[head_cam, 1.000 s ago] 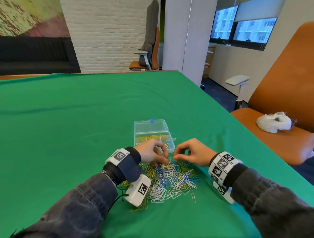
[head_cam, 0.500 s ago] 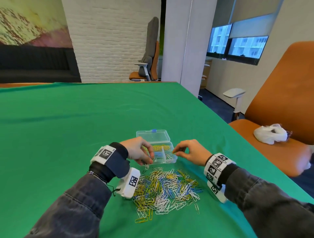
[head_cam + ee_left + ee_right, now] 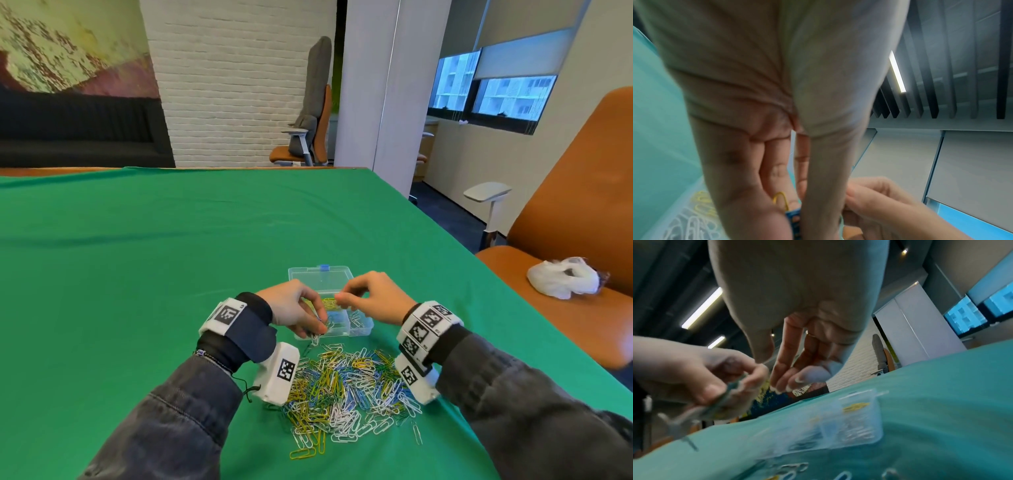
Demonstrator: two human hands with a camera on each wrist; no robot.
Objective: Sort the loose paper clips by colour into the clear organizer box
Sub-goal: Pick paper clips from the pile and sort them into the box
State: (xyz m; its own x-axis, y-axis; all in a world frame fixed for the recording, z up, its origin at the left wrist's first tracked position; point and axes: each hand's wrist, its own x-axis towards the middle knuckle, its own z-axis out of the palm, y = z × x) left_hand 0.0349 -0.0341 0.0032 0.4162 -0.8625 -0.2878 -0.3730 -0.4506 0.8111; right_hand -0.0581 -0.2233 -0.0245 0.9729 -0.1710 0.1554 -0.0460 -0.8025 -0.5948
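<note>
The clear organizer box stands open on the green cloth, its lid laid back; yellow clips fill a far compartment and white ones a near one. My left hand hovers at the box's front left corner and pinches a small bunch of clips, with yellow and blue among them. My right hand hangs over the yellow compartment, fingertips drawn close together right beside the left hand's bunch. Whether it holds a clip is not visible. The loose pile lies just in front of the box.
Green cloth covers the wide table, whose right edge runs close past my right forearm. An orange chair with a white crumpled bag on its seat stands to the right.
Both hands have lifted off the pile and moved forward over the box. The left hand carried a bunch of clips with it, and the right hand stayed close beside it.
</note>
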